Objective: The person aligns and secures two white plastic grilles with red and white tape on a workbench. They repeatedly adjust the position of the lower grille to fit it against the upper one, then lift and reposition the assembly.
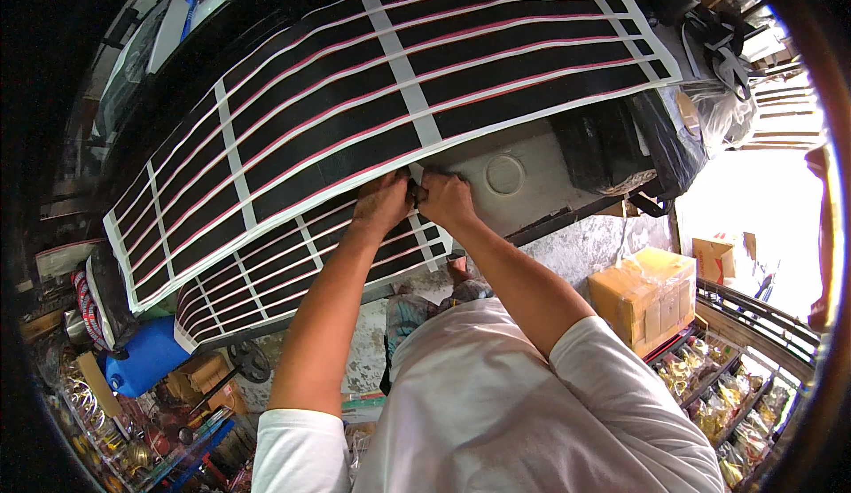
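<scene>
A large black sheet (390, 76) with white and thin red stripes and grey cross bands spreads over the bench in front of me. Below its near edge lies a second, smaller black sheet (275, 262) with similar white stripes. My left hand (384, 200) and my right hand (446, 199) meet just under the large sheet's near edge, over the far right part of the smaller one. Both are closed, fingers bent and almost touching. Between them shows something small and dark, with a pale bit above it; its kind cannot be made out.
A grey surface with a round mark (505, 175) lies right of my hands, beside black plastic wrapping (612, 143). A blue jerrycan (151, 357) stands at the left. At the right are a plastic-wrapped carton (645, 293) and trays of bagged small parts (722, 387).
</scene>
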`<state>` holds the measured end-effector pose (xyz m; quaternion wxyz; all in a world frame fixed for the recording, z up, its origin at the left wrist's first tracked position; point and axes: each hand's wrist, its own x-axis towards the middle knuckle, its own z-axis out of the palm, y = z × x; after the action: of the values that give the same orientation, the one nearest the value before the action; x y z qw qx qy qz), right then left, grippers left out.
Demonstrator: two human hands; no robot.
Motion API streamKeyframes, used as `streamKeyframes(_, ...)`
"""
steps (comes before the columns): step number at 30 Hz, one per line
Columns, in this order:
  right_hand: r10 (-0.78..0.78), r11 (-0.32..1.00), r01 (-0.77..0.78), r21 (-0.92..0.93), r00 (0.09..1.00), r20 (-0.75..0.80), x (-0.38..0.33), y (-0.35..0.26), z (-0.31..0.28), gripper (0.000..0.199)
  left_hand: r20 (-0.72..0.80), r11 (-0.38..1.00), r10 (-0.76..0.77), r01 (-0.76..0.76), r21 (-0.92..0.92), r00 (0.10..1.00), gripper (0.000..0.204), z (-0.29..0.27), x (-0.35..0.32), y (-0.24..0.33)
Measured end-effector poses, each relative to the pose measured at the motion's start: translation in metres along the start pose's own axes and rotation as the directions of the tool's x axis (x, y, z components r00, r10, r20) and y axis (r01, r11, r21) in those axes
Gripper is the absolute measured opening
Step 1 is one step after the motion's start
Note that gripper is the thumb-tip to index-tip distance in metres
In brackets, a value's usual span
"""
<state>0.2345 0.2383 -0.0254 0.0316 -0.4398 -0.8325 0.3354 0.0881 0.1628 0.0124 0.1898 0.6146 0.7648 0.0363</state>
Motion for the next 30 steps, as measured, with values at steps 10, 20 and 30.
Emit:
streamKeyframes(10,0.009,1.000,-0.007,0.017,0.994,-0.111,0.000,-0.001,0.001,0.020,0.133,0.994,-0.091,0.083,0.065,0.987,0.049,-0.002,0.009,0.000)
streamKeyframes(20,0.016,0.992,-0.017,0.123,1.000,0.007,0.017,0.036,0.021,0.029,-0.293,0.933,-0.347,0.295,-0.208,0.891,0.030,-0.005,-0.074,-0.027)
streamKeyframes(30,0.027,0.999,-0.030,-0.038,0.997,-0.070,0.053,-0.007,0.020,0.034,-0.117,0.775,-0.627,0.602,-0.189,0.770,0.059,0.012,-0.157,-0.142)
